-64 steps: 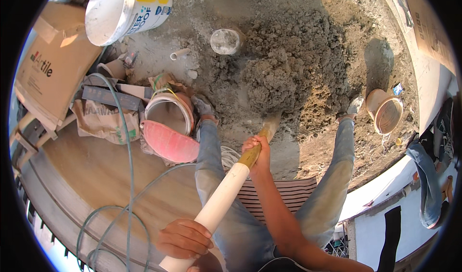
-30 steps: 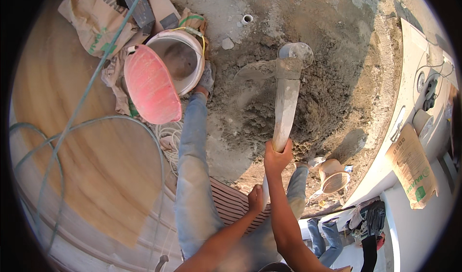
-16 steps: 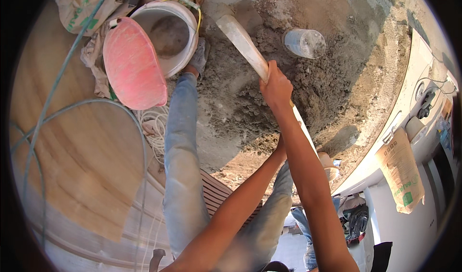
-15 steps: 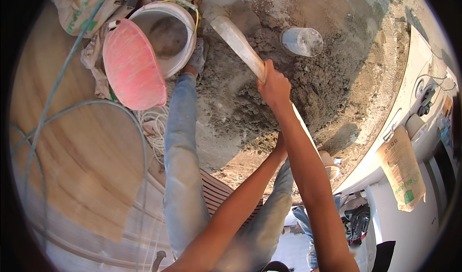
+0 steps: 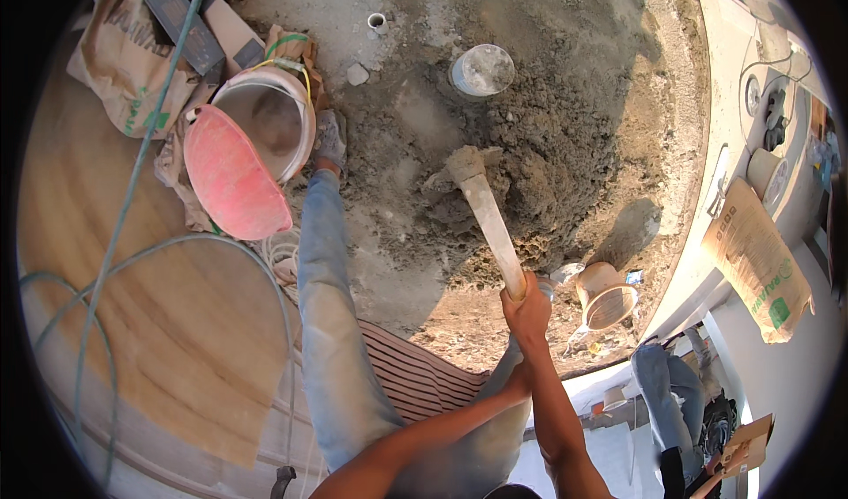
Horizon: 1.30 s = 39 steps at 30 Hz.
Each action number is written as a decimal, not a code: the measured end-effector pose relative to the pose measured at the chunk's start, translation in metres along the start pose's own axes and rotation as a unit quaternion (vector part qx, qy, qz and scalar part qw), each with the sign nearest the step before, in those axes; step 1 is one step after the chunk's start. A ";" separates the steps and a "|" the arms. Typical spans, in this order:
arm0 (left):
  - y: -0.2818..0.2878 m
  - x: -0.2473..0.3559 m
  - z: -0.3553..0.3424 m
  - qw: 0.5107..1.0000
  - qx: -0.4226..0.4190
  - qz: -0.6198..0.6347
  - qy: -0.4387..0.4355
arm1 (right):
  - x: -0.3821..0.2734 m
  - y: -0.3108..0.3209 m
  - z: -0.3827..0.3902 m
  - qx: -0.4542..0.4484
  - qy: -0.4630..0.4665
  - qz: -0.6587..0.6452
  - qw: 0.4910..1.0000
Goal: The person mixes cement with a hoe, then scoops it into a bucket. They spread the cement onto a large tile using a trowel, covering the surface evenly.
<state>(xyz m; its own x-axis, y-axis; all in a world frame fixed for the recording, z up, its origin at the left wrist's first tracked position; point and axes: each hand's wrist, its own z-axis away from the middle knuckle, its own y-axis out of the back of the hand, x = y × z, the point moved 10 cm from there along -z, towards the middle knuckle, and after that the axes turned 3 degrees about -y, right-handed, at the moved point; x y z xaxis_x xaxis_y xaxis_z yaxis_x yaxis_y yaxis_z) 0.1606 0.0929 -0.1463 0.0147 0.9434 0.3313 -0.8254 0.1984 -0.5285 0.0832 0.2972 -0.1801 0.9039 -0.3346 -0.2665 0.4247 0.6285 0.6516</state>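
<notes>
My right hand [image 5: 527, 311] is closed round the pale handle of a long hoe-like tool [image 5: 491, 223]. Its far end, caked with grey mortar, rests at the near left part of a wet mortar heap [image 5: 565, 159]. My left hand [image 5: 519, 382] lies lower, behind my right wrist; its fingers are hidden there. A clear, water-filled-looking container [image 5: 482, 70] stands at the far edge of the heap. My left leg reaches forward on the heap's left side.
A whitish bucket [image 5: 296, 110] and a pink basin [image 5: 234, 174] stand at the left, near paper sacks [image 5: 132, 66]. A hose [image 5: 132, 181] loops over a wooden board [image 5: 159, 322]. A beige pail [image 5: 609, 298] lies at the right; another person's legs [image 5: 667, 397] show at lower right.
My hands have come down and nearer to me with the tool. Its far end has dropped from beyond the heap onto the mortar. The whole view has shifted as well.
</notes>
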 end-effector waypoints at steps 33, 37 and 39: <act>0.287 0.358 0.010 0.918 0.184 0.269 -0.226 | -0.234 0.052 -0.402 -0.240 -0.153 -0.293 0.913; 0.241 0.356 0.004 0.924 0.182 0.273 -0.195 | -0.188 0.064 -0.380 -0.229 -0.190 -0.253 0.920; 0.224 0.338 -0.003 0.951 0.169 0.207 -0.155 | -0.149 0.064 -0.367 -0.221 -0.225 -0.312 0.896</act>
<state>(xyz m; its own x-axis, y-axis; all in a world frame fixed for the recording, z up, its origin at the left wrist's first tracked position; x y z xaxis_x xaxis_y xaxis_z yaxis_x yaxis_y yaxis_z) -0.0177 0.4573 -0.1548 -0.4746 0.7879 0.3923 -0.8594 -0.3184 -0.4001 -0.0051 0.6452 -0.3591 0.4143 -0.9043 -0.1030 0.9087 0.4045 0.1033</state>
